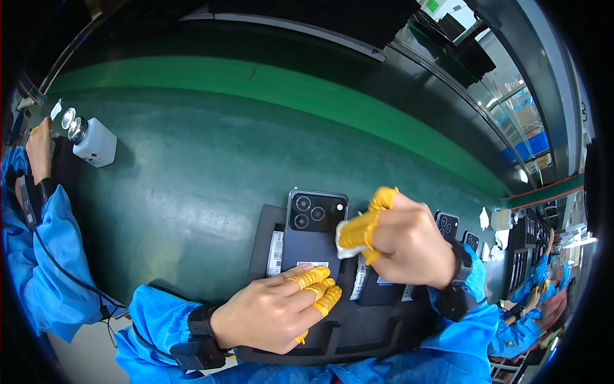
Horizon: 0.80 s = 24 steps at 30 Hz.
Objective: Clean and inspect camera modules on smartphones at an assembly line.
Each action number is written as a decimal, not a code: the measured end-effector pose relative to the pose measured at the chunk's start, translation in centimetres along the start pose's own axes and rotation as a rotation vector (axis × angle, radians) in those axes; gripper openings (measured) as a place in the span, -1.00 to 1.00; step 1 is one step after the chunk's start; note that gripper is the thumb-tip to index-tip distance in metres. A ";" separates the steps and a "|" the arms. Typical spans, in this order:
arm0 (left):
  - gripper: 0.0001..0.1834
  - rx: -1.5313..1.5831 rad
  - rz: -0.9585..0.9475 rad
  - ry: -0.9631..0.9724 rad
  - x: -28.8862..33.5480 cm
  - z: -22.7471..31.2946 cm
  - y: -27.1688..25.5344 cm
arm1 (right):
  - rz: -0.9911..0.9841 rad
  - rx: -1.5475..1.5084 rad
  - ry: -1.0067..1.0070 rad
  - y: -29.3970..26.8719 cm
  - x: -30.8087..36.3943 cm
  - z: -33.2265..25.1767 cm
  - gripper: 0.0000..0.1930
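A dark smartphone (308, 246) lies back up on a black tray (258, 259), its three-lens camera block at the far end. Over its lower part rests my left hand (268, 313), with yellow finger covers on the fingers, which are held together against the phone; the thumb is mostly hidden. My right hand (409, 240) is closed around a small white wiping cloth (345, 249), just right of the camera block. Beneath that wrist a second dark phone (382, 293) lies partly hidden on the tray. White printed labels (275, 253) show beside the first phone.
Two more phones (446, 224) (471, 240) lie farther right. A white pump bottle (96, 144) with a metal lid stands at the far left, near another person's hand (39, 150). On the right are white cloths (484, 219), another bottle (502, 219), black trays (526, 246) and people in blue sleeves.
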State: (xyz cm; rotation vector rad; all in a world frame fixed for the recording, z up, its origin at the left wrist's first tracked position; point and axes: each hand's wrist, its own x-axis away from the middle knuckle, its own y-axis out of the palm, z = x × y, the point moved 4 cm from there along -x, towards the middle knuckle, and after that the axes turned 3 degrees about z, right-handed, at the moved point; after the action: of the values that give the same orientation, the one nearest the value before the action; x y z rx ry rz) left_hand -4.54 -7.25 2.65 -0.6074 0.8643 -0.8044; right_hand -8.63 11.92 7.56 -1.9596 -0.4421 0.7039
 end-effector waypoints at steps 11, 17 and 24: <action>-0.44 -0.025 -0.011 -0.019 0.3 -0.1 0.1 | 0.089 0.208 -0.059 -0.5 -0.6 1.3 -0.78; -0.47 -0.013 0.047 0.016 -0.5 0.0 0.1 | 0.068 -0.032 -0.056 -0.6 -1.4 1.7 -0.68; -0.50 -0.009 0.021 -0.003 -0.2 -0.1 -0.3 | 0.043 0.145 -0.048 -0.9 -1.4 0.6 -0.81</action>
State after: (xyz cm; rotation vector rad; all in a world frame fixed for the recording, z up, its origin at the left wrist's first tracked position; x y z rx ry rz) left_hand -4.75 -7.28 2.88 -0.6068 0.8708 -0.7804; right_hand -10.10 11.91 8.55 -1.8239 -0.3680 0.7900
